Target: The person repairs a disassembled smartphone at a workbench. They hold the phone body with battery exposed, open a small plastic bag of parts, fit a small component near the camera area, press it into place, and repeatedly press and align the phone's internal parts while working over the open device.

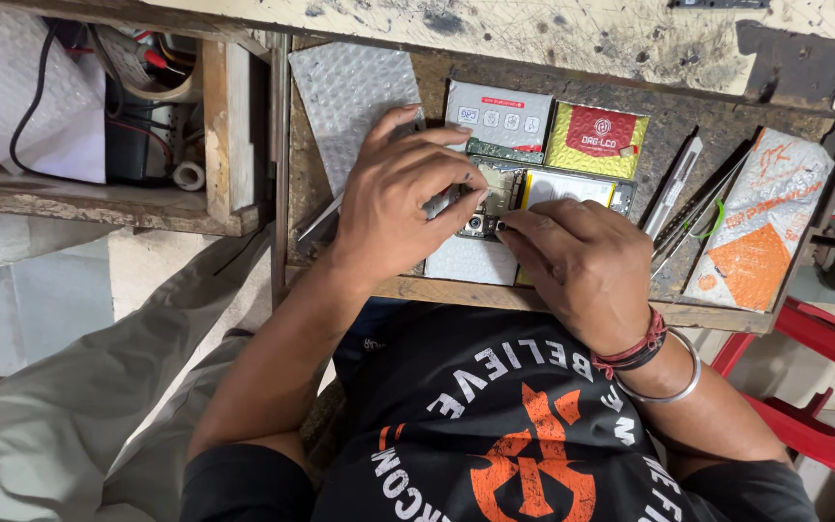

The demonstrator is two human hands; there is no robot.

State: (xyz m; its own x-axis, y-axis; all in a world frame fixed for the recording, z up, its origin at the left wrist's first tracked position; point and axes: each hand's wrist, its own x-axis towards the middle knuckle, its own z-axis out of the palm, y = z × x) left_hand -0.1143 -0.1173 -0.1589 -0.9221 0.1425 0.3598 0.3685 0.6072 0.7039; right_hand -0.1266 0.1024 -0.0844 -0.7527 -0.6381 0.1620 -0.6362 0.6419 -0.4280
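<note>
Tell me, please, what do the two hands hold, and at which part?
The left hand pins the opened phone by its upper-left part, a thin metal tool under its fingers. The right hand touches the phone's lower edge with its fingertips; a real grip cannot be told.

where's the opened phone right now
In the head view, the opened phone lies in the middle of the wooden tray, between the left hand and right hand, just below the yellow-and-red packet.

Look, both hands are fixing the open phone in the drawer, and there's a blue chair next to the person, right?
Not quite: the chair is red, not blue, as the head view shows. Both the left hand and right hand are on the open phone in the drawer.
</note>
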